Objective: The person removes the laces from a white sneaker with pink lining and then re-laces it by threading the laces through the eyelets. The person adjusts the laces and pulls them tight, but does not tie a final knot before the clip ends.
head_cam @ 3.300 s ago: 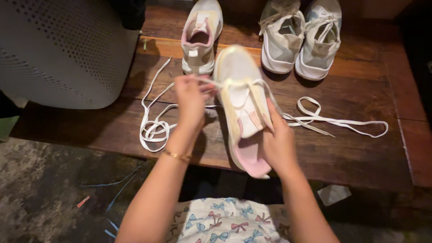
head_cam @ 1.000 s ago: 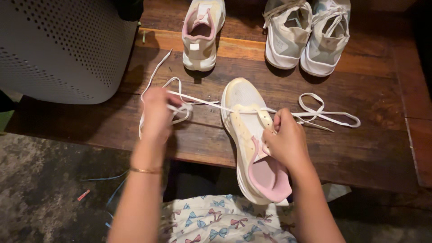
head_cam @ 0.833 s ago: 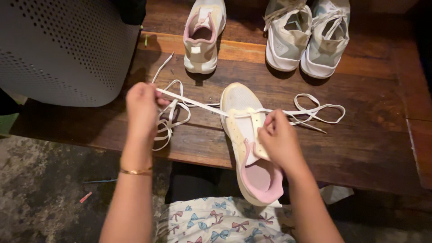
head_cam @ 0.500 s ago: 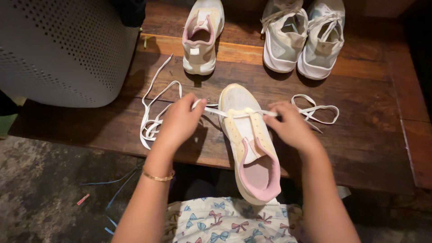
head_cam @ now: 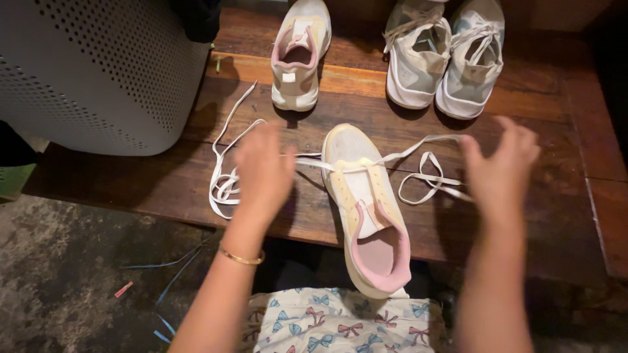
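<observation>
- We have the cream and pink shoe (head_cam: 364, 196) lying on the wooden bench (head_cam: 523, 222) between our two hands, toe pointing away from us and heel hanging over the near edge.
- Our left hand (head_cam: 261, 171) sits just left of the shoe's toe with the fingers curled over the white lace (head_cam: 307, 162); it is blurred, so we cannot tell whether they actually pinch the lace.
- Our right hand (head_cam: 502, 168) is out to the right of the shoe, well apart from it, fingers spread wide and gripping nothing that we can make out; the lace runs up from the eyelets toward the thumb, with loose loops lying just below the fingers.
- To do this well, we judge both ends want an even pull, so the lace sits flat across the front eyelets and is not twisted.
- We keep the loose coil to the left of our left fingers from snagging.
- The matching shoe (head_cam: 297, 55) and a pale pair (head_cam: 445, 59) stand beyond our fingertips; a perforated grey bin (head_cam: 98, 65) is far left.
</observation>
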